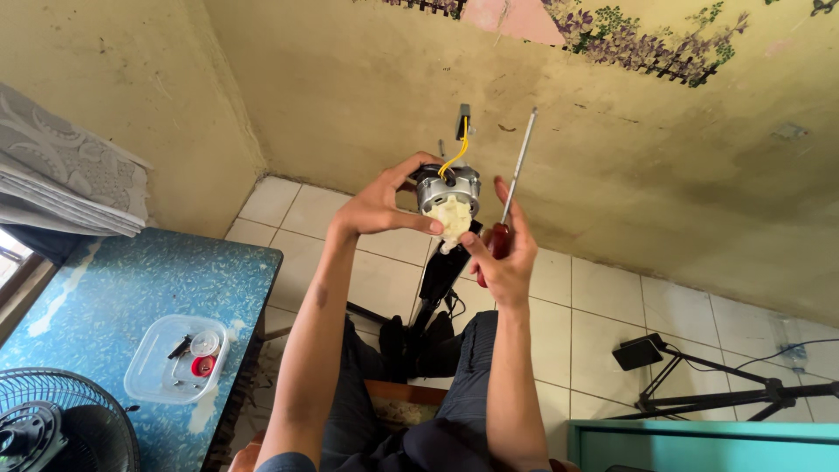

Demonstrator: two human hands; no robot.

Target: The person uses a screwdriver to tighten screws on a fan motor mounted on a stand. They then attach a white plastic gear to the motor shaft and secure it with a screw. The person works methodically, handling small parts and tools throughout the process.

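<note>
— What does the left hand [377, 206] have?

— A small electric motor [447, 190], raised in front of the yellowish wall [350, 96]. Its grip is closed around the grey metal body, fingers curling over the top and the thumb underneath, beside the cream plastic gear housing [453, 218] on the near face.

— And the right hand [502, 253]?

— Its grip is wrapped shut on a screwdriver [514, 188]. The red handle sits in the palm and the long metal shaft points up, just beside the motor's right side. The thumb and forefinger reach across to the cream housing and touch it.

— Any wiring?

— A yellow wire [457, 156] loops from the top of the motor up to a small dark part above it. I can't make out what that part is.

— What lies below?

— The person's knees in dark trousers, over a floor [603, 306] of pale tiles. A black stand [441, 271] rises between the legs, right under the motor.

— To the left?

— A blue speckled table [131, 280] carrying a clear plastic container [177, 358] with small parts inside, one of them red. A black fan grille [65, 424] fills the lower left corner.

— To the right?

— A black tripod [699, 398] lying on the tiles, well apart from the hands.
</note>
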